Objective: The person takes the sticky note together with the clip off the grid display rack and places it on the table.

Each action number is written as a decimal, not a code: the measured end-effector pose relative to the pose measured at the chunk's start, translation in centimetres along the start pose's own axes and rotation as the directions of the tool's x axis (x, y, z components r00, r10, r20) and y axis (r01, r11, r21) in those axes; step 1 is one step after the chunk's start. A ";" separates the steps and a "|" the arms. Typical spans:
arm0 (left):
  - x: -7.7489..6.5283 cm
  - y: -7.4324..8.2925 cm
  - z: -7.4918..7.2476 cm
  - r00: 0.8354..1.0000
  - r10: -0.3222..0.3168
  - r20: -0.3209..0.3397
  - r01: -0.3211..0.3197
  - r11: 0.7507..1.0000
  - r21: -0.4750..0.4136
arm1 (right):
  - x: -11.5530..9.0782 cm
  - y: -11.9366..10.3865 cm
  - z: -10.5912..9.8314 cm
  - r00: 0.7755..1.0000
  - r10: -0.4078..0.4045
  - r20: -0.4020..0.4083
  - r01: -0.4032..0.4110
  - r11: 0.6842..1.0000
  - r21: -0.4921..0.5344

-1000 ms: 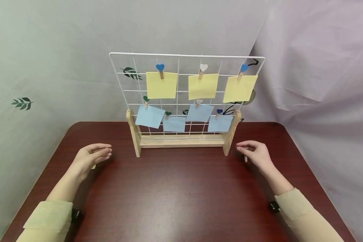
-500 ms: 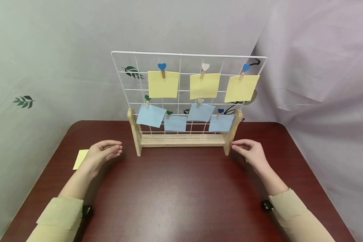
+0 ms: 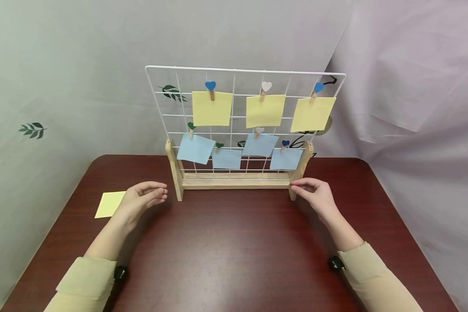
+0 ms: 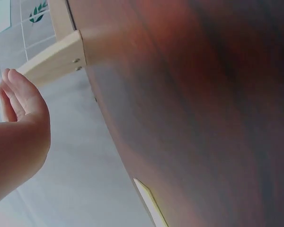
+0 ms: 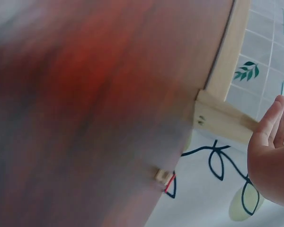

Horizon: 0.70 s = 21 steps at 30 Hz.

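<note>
My left hand point(image 3: 140, 201) hovers over the table beside the left foot of a white wire grid rack point(image 3: 243, 70), fingers loosely extended, holding nothing visible. On the other side, my right hand point(image 3: 317, 197) is by the rack's right wooden leg point(image 5: 222, 116); its fingertips overlap that leg in the head view, and nothing shows between them. Three yellow notes point(image 3: 212, 113) hang in the upper part under heart clothespins point(image 3: 210, 86). Below them hang several light blue notes point(image 3: 196, 148), also clipped. Another yellow note point(image 3: 107, 206) lies on the table, partly behind my left hand.
A small wooden clothespin point(image 5: 164, 176) with a red edge lies on the table near the right edge in the right wrist view. The dark red-brown table point(image 3: 226, 242) has a leaf-print cloth point(image 3: 82, 86) hanging behind it. Each wrist carries a black strap point(image 3: 336, 263).
Both hands have moved inward toward the rack, left hand rightward and right hand leftward. The loose yellow note has come into view. The clothespin by my right hand is now hidden in the head view.
</note>
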<state>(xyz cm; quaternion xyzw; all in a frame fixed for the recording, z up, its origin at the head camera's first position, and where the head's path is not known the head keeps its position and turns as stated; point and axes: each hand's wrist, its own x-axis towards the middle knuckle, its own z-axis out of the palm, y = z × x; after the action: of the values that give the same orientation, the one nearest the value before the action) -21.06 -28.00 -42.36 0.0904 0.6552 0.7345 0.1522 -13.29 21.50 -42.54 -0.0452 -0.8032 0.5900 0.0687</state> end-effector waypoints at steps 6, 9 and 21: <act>0.2 0.1 1.3 1.000 0.000 -0.006 0.000 1.000 -0.005 | 0.3 -0.7 0.9 0.999 -0.030 0.011 0.029 0.999 0.031; 0.4 0.1 2.2 1.000 -0.009 -0.011 0.008 1.000 -0.028 | 0.4 -1.0 1.3 0.999 -0.039 0.009 0.039 0.998 0.052; 1.4 0.6 5.0 1.000 0.009 0.020 -0.008 0.996 -0.091 | 0.9 -2.5 3.2 0.997 -0.079 0.023 0.075 0.987 0.140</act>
<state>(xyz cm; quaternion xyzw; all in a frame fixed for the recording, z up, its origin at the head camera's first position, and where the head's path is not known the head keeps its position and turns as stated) -20.83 -22.92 -41.29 0.0938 0.6189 0.7633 0.1598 -14.74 17.85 -41.06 -0.0007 -0.7622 0.6420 0.0830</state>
